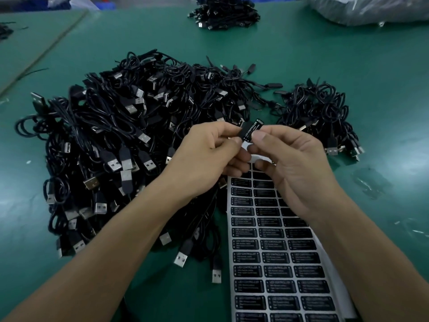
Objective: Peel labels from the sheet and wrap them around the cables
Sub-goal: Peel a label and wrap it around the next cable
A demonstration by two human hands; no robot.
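Note:
A small black "LED CONTROLLER" label (250, 130) sits between both hands, above the top of the label sheet. My left hand (206, 154) pinches its left end with thumb and fingers, and my right hand (287, 159) pinches its right end. Whether a cable part lies under the label is hidden by my fingers. The label sheet (276, 259), white with rows of black labels, lies on the green table under my right forearm. A big heap of black USB cables (120, 140) lies to the left and behind my hands.
A smaller bundle of cables (322, 117) lies to the right of my hands. Another cable pile (225, 12) sits at the far edge, with a clear plastic bag (369, 8) at the far right. The green table mat (383, 66) shows between them.

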